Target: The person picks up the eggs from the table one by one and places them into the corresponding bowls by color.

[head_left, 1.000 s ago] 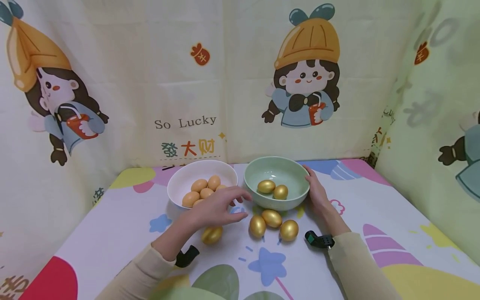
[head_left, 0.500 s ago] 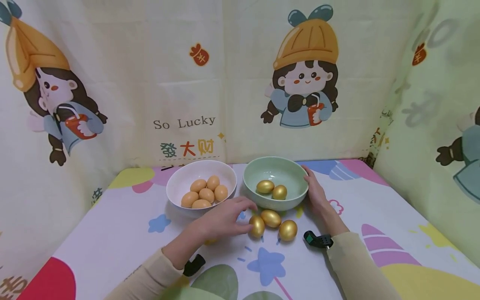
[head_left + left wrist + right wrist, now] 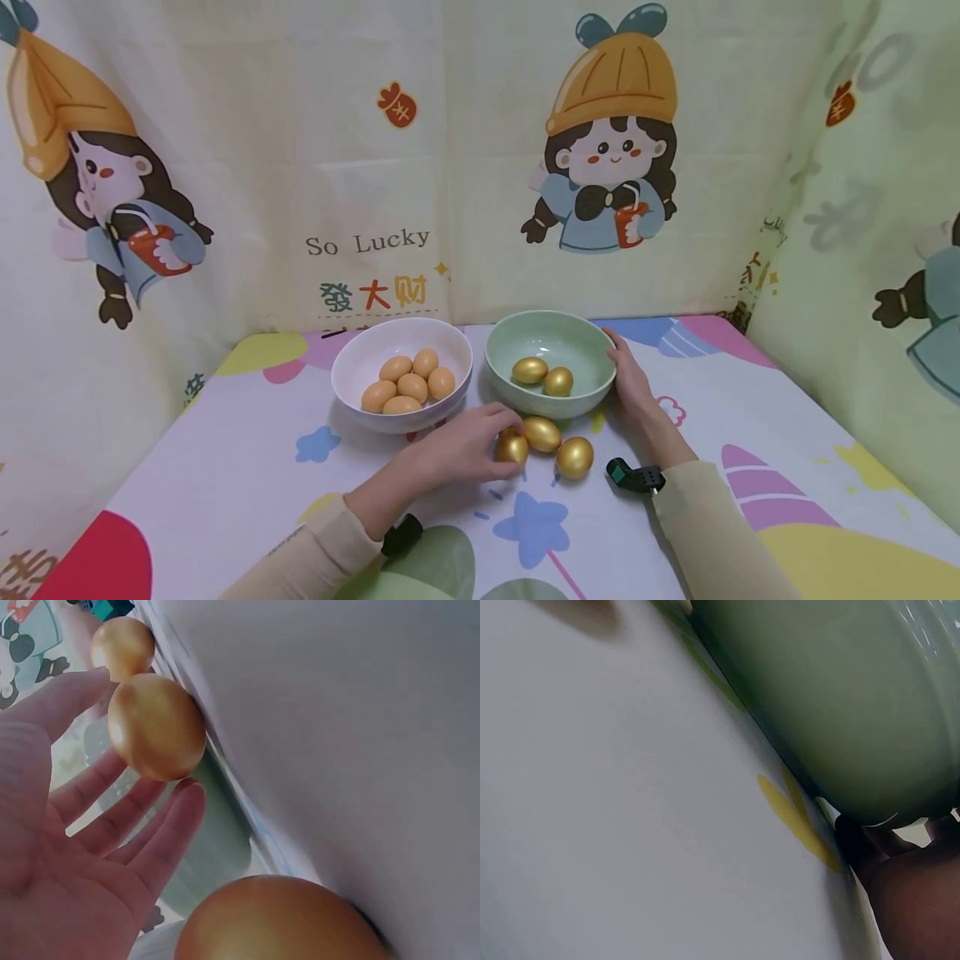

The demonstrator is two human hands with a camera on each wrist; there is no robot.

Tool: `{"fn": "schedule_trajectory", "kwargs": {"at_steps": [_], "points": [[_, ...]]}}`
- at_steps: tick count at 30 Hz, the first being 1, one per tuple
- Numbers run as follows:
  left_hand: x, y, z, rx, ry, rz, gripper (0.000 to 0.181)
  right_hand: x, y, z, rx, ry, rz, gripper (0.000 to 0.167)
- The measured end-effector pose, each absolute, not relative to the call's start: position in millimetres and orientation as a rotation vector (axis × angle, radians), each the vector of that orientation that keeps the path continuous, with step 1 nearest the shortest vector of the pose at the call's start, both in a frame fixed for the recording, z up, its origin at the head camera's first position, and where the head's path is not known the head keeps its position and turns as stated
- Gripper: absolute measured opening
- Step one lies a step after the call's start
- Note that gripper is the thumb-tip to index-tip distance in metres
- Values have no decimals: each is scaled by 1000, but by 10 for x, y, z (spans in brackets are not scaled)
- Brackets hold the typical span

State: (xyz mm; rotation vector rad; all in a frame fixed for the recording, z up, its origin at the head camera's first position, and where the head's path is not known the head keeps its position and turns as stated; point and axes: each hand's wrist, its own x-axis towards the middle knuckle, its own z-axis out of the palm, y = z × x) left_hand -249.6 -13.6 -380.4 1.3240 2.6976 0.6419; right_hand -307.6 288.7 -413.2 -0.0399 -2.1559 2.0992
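My left hand [image 3: 468, 446] reaches around the leftmost of three golden eggs [image 3: 512, 450] in front of the green bowl [image 3: 551, 407]. In the left wrist view, its spread, slightly bent fingers and thumb lie close about a golden egg [image 3: 156, 727]; whether they touch it I cannot tell. Another egg [image 3: 277, 922] is large at the bottom of that view. Two golden eggs [image 3: 530, 371] lie inside the green bowl. At its right side my right hand [image 3: 636, 387] holds the bowl, fingers curved against the wall [image 3: 840, 712] in the right wrist view.
A white bowl [image 3: 401, 423] with several brown eggs [image 3: 412, 387] stands left of the green bowl. Two more golden eggs [image 3: 542, 434] lie right of my left hand. Printed cloth walls [image 3: 480, 192] stand behind the patterned tabletop [image 3: 225, 467].
My left hand has moved right, from in front of the white bowl to the leftmost golden egg. The egg beneath its wrist is now hidden in the head view. My right hand stays at the bowl.
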Motion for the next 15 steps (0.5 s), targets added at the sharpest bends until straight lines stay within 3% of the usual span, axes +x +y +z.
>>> {"fn": "schedule_trajectory", "kwargs": {"at_steps": [15], "points": [[-2552,-132,-3826,1317,2601,709,36,-3061,2879,-4128,-24,-2153,2098,56]]}}
